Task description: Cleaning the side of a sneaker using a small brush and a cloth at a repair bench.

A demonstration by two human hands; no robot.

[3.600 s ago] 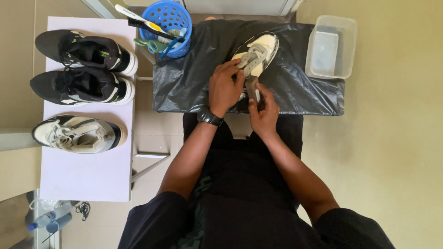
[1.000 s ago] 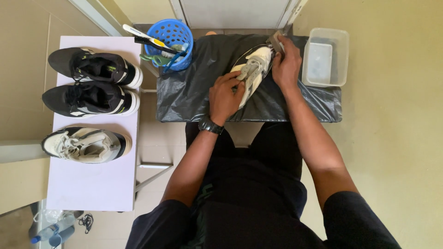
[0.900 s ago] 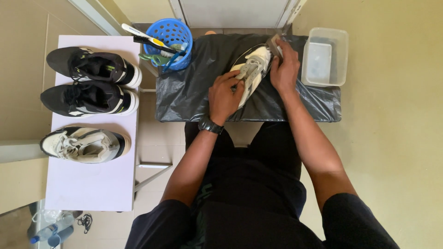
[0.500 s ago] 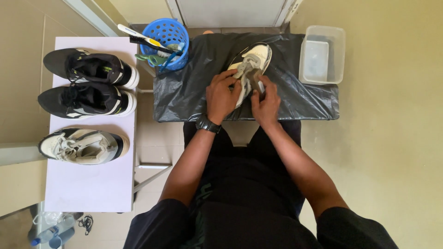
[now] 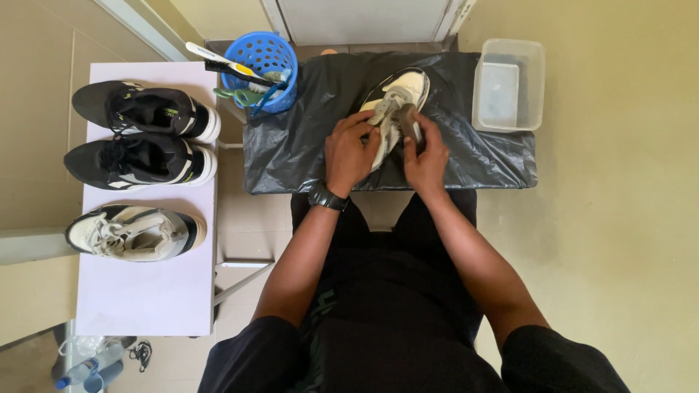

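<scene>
Both hands are together over a worn cream and grey lace-up sneaker [image 5: 399, 98] that lies on a crinkled black plastic sheet [image 5: 306, 138] spread over a low counter in front of the seated person. The left hand [image 5: 351, 151], with a black watch [image 5: 327, 197] on its wrist, is closed over the near side of the shoe and holds it down on the plastic. The right hand [image 5: 426, 154] grips a small dark grey-brown piece, a cloth or pad as far as can be told [image 5: 407, 120], and presses it against the shoe's upper by the laces. The toe of the shoe points away from the person, toward the far edge of the plastic.

Just right of the plastic, at the far corner, stands a clear rectangular plastic tub [image 5: 508, 84]; what it holds cannot be made out. At the far left corner of the plastic sits a round blue perforated plastic basket [image 5: 256, 57] with a white toothbrush [image 5: 218, 60] and other brush handles sticking out over its rim.

Further left, well apart from the hands, a white rectangular counter [image 5: 145, 291] carries three shoes lying side by side: two black sneakers with white soles [image 5: 145, 113] [image 5: 138, 160] and, nearer the person, a cream and grey sneaker with a dark trim [image 5: 135, 233] that looks like the mate of the one being held. Plastic bottles [image 5: 91, 371] lie on the floor beyond its near corner.
</scene>
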